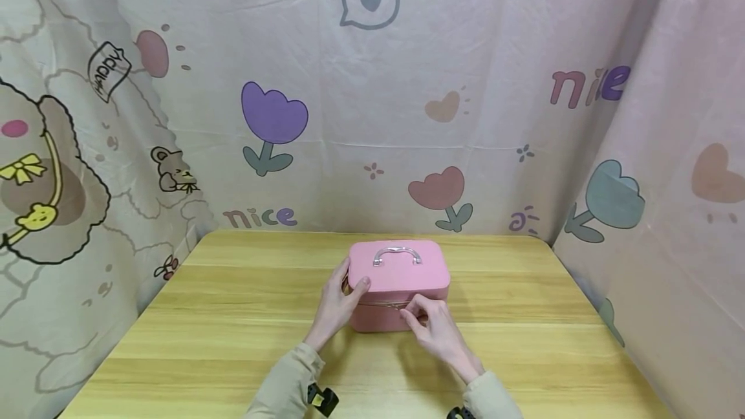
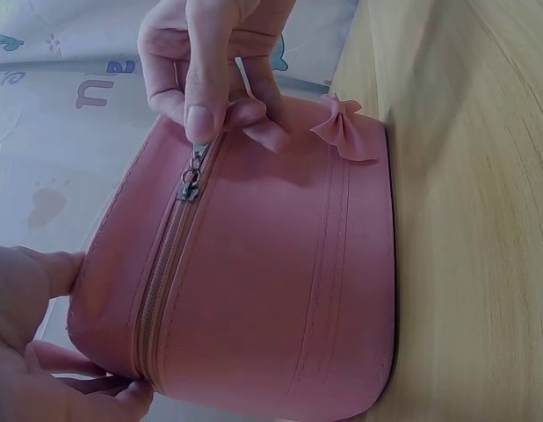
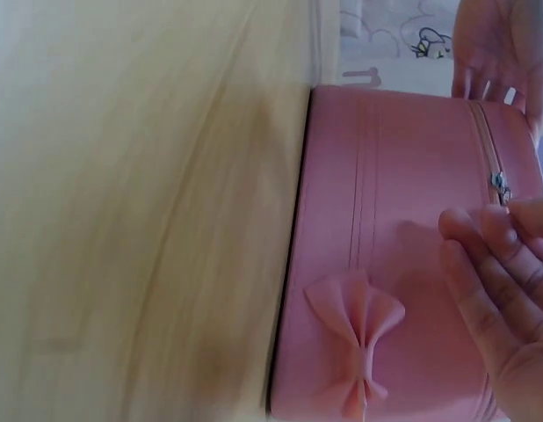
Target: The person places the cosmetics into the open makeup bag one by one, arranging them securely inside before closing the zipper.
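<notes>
A pink zippered case (image 1: 401, 273) with a silver top handle (image 1: 398, 251) stands upright on the table. My left hand (image 1: 339, 299) holds its left end, the thumb on the lid edge and the fingers round the side. At the front, my right hand (image 1: 433, 328) pinches the pull of the metal zipper slider (image 2: 191, 185) between thumb and forefinger. The zipper track (image 2: 157, 294) runs closed along the stretch between the slider and my left hand. A pink bow (image 3: 359, 330) decorates the lower front, below my right hand.
The case rests on a light wooden table (image 1: 233, 315). Printed cloth (image 1: 361, 108) hangs behind the table and along both sides. Dark wrist cameras (image 1: 322, 399) are strapped over the beige sleeves (image 1: 288, 380).
</notes>
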Tool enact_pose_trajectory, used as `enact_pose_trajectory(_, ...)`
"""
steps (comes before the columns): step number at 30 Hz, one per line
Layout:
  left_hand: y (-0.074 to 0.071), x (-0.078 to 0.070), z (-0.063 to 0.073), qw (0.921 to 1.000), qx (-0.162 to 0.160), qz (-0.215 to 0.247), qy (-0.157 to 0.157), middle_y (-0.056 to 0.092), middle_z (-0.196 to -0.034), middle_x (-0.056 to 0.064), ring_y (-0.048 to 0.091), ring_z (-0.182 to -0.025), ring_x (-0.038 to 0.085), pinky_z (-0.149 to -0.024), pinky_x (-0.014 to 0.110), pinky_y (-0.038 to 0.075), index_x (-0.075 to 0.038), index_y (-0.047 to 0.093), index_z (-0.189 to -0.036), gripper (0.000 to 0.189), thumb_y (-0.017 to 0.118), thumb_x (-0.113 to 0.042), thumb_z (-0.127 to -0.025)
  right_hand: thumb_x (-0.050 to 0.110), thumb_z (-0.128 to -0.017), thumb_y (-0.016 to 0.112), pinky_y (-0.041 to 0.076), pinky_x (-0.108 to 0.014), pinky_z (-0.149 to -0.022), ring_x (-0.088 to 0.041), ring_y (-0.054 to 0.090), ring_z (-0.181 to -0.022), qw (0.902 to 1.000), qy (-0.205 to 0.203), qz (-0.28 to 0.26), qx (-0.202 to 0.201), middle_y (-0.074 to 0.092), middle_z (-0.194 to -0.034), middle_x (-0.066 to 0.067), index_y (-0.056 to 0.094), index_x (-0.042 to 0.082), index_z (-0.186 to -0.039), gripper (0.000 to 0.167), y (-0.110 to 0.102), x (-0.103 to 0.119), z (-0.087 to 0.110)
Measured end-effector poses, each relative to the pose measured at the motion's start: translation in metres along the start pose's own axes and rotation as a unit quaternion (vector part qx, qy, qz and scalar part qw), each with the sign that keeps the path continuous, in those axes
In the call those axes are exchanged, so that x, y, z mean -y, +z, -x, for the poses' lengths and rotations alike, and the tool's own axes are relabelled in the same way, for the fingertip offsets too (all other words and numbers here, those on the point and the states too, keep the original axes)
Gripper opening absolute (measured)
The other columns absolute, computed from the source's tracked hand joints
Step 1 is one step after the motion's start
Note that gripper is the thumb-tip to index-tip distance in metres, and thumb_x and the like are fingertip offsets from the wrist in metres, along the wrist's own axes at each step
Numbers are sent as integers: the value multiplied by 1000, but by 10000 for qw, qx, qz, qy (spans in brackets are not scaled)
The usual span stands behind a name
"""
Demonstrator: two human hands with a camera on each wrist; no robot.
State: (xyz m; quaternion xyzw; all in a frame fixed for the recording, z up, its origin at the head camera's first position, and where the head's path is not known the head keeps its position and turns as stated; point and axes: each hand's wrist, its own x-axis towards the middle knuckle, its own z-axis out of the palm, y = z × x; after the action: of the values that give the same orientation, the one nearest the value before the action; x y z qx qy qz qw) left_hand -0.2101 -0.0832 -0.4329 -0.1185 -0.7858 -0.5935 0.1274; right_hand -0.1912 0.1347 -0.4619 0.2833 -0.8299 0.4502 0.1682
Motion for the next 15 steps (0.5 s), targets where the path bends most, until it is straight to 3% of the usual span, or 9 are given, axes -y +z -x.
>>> enact_pose_trajectory(15,1,1,-1,9999,-26,-108,-54,34,-153,38,42,-140,51,-116,53,38,17,31,-148,69,66,-12,-96,5,-95,67,61,-21,-64,-17,72,-69,9988,221,-310,296,74,-80,-14,66,3,-84,11,-24,-8,5)
